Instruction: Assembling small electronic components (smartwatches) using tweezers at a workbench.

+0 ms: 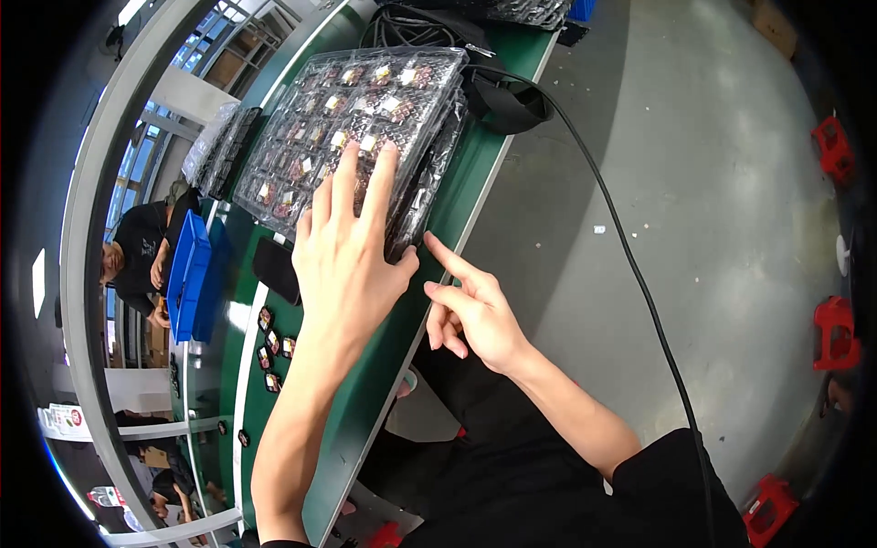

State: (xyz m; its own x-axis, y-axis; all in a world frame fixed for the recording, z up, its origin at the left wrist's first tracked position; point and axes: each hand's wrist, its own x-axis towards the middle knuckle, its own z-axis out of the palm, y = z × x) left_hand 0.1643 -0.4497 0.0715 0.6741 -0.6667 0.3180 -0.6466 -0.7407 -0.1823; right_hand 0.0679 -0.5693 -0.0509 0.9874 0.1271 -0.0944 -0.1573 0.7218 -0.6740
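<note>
Plainly, the left hand reaches over the near side of the clear compartment tray, fingers slightly spread; the tray sits on the green worktop, close to its right edge. Beside that edge, the right hand keeps forefinger and thumb apart, other fingers curled. Rightward, grey floor stretches wide, a black cable arcing across.

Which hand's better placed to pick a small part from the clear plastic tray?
Your left hand, probably: its fingers reach over small parts in the clear plastic tray, while your right hand is beside it, near the edge of the green table.
</note>
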